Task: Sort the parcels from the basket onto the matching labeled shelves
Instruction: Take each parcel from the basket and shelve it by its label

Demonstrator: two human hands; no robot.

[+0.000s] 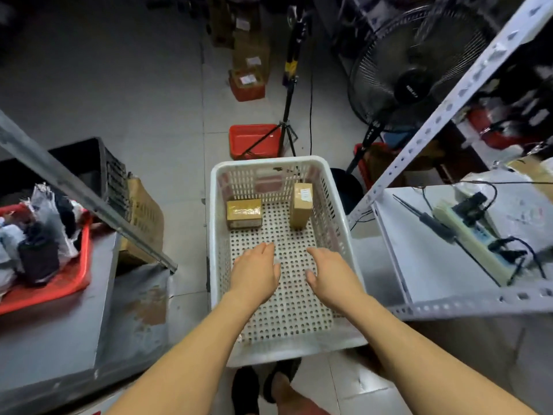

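Nearest the camera, two bare forearms reach over a white plastic basket [215, 235] with a perforated floor and slotted walls. The left hand [254, 272] and right hand [330, 272] hover side by side above the basket floor, both open with fingers loosely extended and holding nothing. At the basket's far end lie two brown cardboard parcels, apart from each other: a squat taped box [244, 212] at far left and a tall narrow box [301, 205] standing upright at far right, with a white label too blurred to read. To the right, a white slotted-metal shelf [419, 265] carries a pale power strip [469, 238] with black cables. To the left, a grey shelf holds a red tray [59, 283] heaped with bagged items. Farther off on the tiled floor sit a red bin [254, 140], a black tripod [287, 115] and a round wire-caged fan [419, 64].
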